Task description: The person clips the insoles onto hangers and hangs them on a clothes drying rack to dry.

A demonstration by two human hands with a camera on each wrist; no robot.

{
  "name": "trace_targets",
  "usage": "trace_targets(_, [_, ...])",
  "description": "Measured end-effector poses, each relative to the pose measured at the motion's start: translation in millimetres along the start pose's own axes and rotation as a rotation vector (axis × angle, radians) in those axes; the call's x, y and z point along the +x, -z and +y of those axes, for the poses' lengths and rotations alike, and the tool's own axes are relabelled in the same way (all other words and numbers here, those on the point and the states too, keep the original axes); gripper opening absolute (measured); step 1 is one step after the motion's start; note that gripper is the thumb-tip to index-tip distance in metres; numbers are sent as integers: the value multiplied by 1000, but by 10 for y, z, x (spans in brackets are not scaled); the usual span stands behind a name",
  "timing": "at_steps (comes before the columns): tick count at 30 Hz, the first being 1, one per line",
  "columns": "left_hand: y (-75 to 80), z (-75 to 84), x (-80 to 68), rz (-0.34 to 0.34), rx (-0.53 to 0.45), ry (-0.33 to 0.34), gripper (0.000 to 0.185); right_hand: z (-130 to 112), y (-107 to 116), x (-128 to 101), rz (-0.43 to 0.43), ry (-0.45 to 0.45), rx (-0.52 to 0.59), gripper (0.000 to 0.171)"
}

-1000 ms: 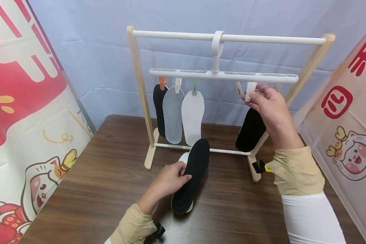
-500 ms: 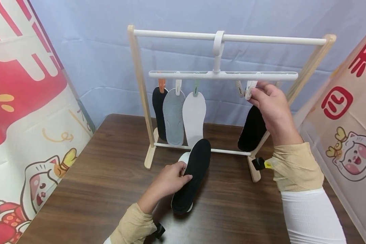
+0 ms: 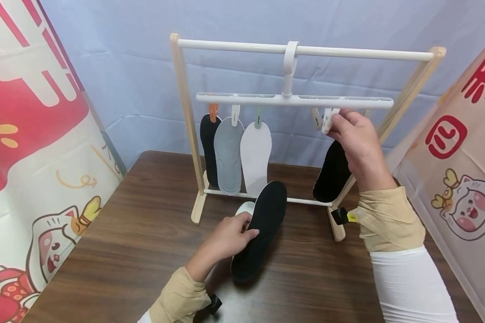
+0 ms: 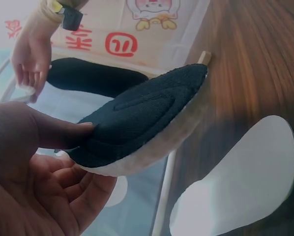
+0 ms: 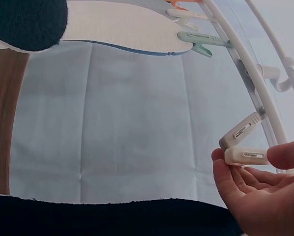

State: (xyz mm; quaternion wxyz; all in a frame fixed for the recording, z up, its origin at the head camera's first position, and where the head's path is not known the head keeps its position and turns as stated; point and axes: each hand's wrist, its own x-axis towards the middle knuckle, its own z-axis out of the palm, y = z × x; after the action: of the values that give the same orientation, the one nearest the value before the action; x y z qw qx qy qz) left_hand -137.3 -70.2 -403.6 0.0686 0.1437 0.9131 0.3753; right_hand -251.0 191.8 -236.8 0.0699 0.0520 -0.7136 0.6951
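Left hand (image 3: 230, 233) grips the black insole (image 3: 260, 231), centre frame; right hand (image 3: 353, 139) pinches a white clip (image 3: 328, 120), upper right. The clip could snap closed before the insole arrives.

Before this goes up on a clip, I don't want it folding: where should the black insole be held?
Grip the black insole at its narrow middle, from its left edge, thumb on the dark top and fingers under the pale underside, as the left hand does. That probably leaves the raised far tip free for the white clip.
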Motion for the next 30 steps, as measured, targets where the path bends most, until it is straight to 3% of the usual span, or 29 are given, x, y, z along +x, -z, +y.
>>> trace_targets(14, [20, 133, 99, -9, 25, -30, 32, 15, 9, -8, -20, 9, -12, 53])
trace_targets(22, [13, 191, 142, -15, 26, -39, 28, 22, 13, -29, -24, -16, -108, 49])
trace_targets(30, [13, 251, 173, -20, 24, -55, 16, 38, -8, -44, -34, -16, -22, 52])
